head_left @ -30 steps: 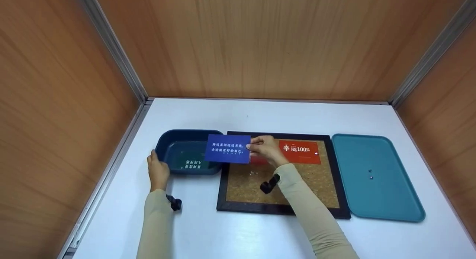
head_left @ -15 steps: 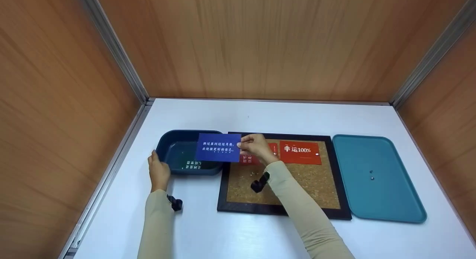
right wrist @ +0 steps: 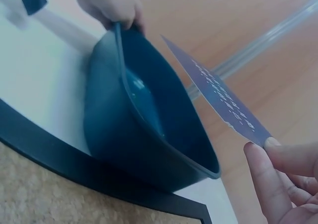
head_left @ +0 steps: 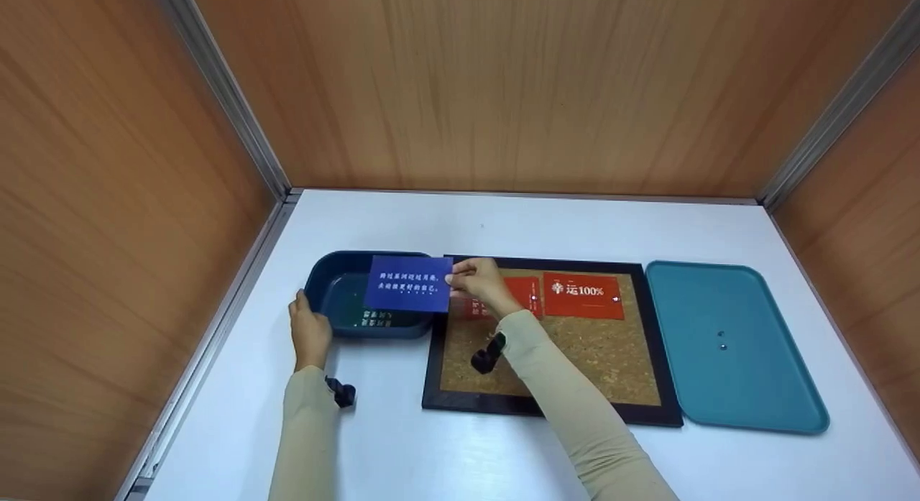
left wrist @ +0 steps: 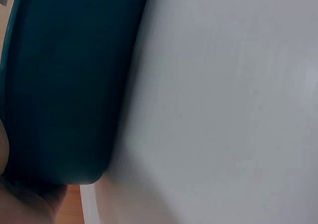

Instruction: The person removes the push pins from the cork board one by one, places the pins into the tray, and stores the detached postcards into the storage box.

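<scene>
My right hand (head_left: pixel 476 284) pinches a blue card (head_left: pixel 408 283) with white lettering by its right edge and holds it in the air over the dark blue bin (head_left: pixel 327 267). From the right wrist the blue card (right wrist: pixel 218 95) floats above the dark blue bin (right wrist: pixel 149 149), pinched by fingertips (right wrist: pixel 271 177). My left hand (head_left: pixel 309 330) grips the bin's near-left rim; in the right wrist view the left hand (right wrist: pixel 109 5) is curled over that rim. Another card with white lettering lies in the bin (head_left: pixel 374 318). The left wrist view shows only the bin's outer wall (left wrist: pixel 59 85) on the white table.
A black-framed cork board (head_left: pixel 575 357) lies right of the bin with two red cards (head_left: pixel 583 294) pinned on it. A teal tray (head_left: pixel 733 343) holding two small pins (head_left: pixel 721 341) sits at far right. Wooden walls enclose the white table (head_left: pixel 445 451).
My right hand has carried the blue card leftward, from over the cork board's left edge to above the bin. The left hand has stayed on the bin's rim.
</scene>
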{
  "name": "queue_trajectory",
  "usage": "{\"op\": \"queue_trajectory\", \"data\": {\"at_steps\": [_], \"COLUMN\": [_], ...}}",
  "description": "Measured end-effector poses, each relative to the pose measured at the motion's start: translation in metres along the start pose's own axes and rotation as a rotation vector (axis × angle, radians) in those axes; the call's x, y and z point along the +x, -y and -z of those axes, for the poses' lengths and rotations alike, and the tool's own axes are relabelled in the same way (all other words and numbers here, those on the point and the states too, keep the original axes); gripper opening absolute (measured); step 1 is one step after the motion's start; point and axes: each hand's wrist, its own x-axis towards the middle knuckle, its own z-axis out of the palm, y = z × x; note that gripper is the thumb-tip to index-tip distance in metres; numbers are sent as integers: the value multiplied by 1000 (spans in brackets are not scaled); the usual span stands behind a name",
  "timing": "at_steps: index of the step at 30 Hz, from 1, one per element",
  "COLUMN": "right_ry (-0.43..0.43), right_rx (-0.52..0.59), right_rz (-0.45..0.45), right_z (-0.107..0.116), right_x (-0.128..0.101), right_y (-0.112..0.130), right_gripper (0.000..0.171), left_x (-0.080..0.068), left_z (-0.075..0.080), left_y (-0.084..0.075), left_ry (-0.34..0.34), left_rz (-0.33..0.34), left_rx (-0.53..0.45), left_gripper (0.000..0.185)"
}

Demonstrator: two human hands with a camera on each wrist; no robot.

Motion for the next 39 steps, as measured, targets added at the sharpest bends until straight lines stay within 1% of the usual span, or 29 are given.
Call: {"op": "queue_trajectory", "data": {"at_steps": [6, 16, 24, 29, 39], "right_ry": [-18, -26, -32, -34, -51], "right_rx": [-23, -11, 9, 4, 4], "right_rz": [7, 55, 53, 65, 58], "right_z": [-9, -20, -31, -34, -37], "right_x": [3, 5, 9, 11, 11], "right_y": [-2, -3, -7, -11, -16], "right_gripper": [19, 20, 21, 20, 19], "left_x": [-1, -1, -1, -1, -1], "left_z": [-1, 0, 1, 0, -1], "left_y": [2, 2, 3, 3, 3], "left_ry": [-6, -9, -8, -11, -13], "left_rz": [-4, -12, -3, -4, -15], "left_rx": [7, 26, 31, 16, -1], "left_gripper": [58, 58, 58, 58, 58]}}
